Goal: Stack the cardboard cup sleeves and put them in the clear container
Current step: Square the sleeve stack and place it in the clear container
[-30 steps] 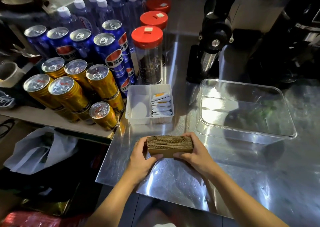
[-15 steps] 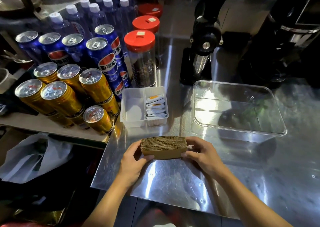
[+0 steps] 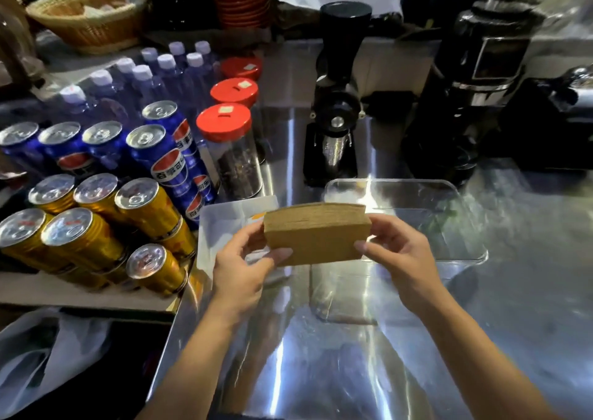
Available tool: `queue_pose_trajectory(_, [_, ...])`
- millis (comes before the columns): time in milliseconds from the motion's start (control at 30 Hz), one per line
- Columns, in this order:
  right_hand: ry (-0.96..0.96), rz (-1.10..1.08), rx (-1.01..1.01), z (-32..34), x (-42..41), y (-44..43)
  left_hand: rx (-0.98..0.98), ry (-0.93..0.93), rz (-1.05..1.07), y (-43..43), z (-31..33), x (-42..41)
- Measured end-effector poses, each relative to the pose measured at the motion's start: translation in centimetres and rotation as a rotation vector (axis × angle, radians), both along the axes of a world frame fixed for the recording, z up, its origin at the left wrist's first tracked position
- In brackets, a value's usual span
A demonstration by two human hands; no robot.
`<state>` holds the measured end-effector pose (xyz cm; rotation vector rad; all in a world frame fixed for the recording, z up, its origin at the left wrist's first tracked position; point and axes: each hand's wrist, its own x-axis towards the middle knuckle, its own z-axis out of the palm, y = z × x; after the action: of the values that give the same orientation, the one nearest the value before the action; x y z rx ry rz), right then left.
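The left hand and the right hand each pinch one end of the stack of cardboard cup sleeves, thumbs in front and fingers clamped behind, holding it in the air over the steel counter, just in front of the clear container. To do this step well, keep even pressure from both ends so no sleeve slips, carry the stack level over the near rim, and lower it flat. The counter is shiny and crowded, with soda cans, red-lidded jars and a black grinder nearby.
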<state>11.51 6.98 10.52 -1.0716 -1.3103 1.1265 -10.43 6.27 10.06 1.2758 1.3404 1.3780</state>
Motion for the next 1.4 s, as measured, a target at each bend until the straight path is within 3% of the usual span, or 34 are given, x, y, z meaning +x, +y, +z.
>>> queue_pose_trajectory(167, [0.123, -0.131, -0.071, 0.9, 4.8, 2.4, 0.045, 0.02, -0.147, 4.1, 1.9, 5.8])
queue_pose_trajectory(300, [0.105, -0.243, -0.202, 0.3, 8.4, 4.3, -0.011, 0.065, -0.19, 6.7, 0.9, 10.1])
queue_pose_trajectory(533, [0.077, -0.238, -0.571, -2.2, 11.3, 7.4, -0.369, 0.239, -0.187, 10.7, -2.7, 14.0])
queue_pose_trajectory(633, [0.105, -0.265, -0.688, -3.4, 11.5, 8.8, -0.559, 0.23, -0.205, 12.0, -4.3, 14.7])
queue_pose_trajectory(800, [0.023, -0.258, -0.808, -4.7, 11.5, 11.1, -0.647, 0.255, -0.082, 13.2, -5.4, 15.7])
queue_pose_trajectory(1233, [-0.068, -0.297, -0.748, -7.3, 11.7, 12.7, -0.599, 0.55, 0.004, 13.8, -5.6, 17.3])
queue_pose_trajectory(1400, [-0.224, -0.332, -0.715, -7.5, 11.6, 13.1, -0.6, 0.663, 0.001, 14.1, -5.5, 17.6])
